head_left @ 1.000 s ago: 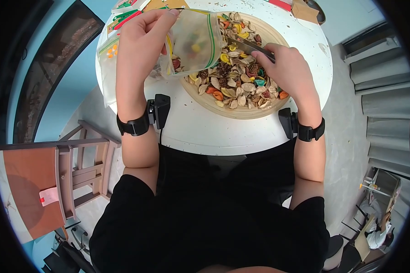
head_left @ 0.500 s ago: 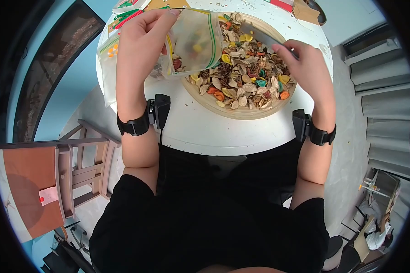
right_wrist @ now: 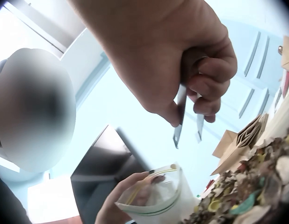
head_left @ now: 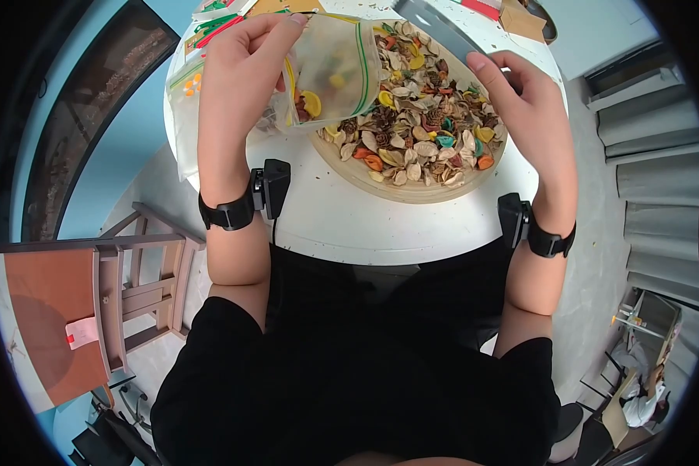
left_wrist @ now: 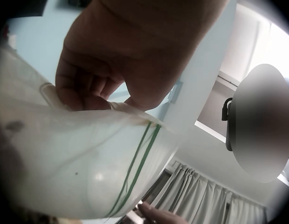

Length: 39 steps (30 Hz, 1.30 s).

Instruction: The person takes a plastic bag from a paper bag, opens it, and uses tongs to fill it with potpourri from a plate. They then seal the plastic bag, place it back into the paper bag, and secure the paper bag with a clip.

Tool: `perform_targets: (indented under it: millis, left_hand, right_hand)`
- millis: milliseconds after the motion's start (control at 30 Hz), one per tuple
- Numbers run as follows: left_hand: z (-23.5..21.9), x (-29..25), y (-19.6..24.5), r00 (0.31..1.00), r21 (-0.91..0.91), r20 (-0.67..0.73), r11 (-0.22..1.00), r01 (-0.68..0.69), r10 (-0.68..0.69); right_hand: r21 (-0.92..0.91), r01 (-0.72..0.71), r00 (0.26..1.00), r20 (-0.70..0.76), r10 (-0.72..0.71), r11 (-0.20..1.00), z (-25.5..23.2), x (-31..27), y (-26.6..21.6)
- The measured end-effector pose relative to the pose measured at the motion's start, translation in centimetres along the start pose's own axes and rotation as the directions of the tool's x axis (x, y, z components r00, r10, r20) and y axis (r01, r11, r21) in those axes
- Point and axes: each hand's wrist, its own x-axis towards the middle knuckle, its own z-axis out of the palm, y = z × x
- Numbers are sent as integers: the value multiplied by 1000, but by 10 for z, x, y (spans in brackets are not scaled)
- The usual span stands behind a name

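My left hand (head_left: 241, 85) pinches the upper edge of a clear zip bag (head_left: 330, 54) with a green stripe; yellow and dark pieces show inside. In the left wrist view, curled fingers of that hand (left_wrist: 116, 56) grip the bag's rim (left_wrist: 130, 112). Metal tongs (head_left: 443, 31) are held in my right hand (head_left: 532, 116), above the far side of a round wooden tray (head_left: 412, 196) full of dried petals and small cones (head_left: 383, 118). The right wrist view has the tongs' tips (right_wrist: 189, 135) apart with nothing between them, below the right hand (right_wrist: 182, 56).
Another bag (head_left: 185, 116) with orange pieces lies left of my left forearm on the white round table (head_left: 349, 233). Red and green packages (head_left: 213, 31) are at the back left, a brown paper box (head_left: 520, 22) at the back right. A wooden chair (head_left: 151, 287) stands at the left.
The tongs moved from among the petals to above the tray's far edge, as my right hand shifted outward. A yellow piece now shows low in the bag. My left hand stayed put.
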Motion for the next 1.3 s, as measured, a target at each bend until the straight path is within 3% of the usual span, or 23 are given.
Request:
perform_targets:
  millis: [100,200,300,667,900,1100,1300]
  left_hand:
    - [0,0,0,1000,-17,7,1000,-3,3]
    - [0,0,-1,1000,-22,6,1000,9,-8]
    - [-2,0,-2,999,-6,24,999,42,-42]
    - [0,0,0,1000,-34,12,999,-1,1]
    - [0,2,-3,1000,-16,12,1000,-1,1]
    - [0,1,-2,1000,-22,15,1000,-4,5]
    - [1,0,-1,1000,-16,8,1000,-7,7]
  right_hand:
    - [-268,-138,981,94,168,953,3,12,23]
    - [-361,-194,960,122,252,912,15,21,43]
    - [-304,-167,964,148,219,938,19,21,44]
    - [-478,68,969,240,57,876,19,6,15]
    - [-504,208,964,253,-87,839,21,4,23]
    - [-456,200,961,266,-82,867,11,4,18]
    - [-358,249,965,173,-198,900,-9,4,21]
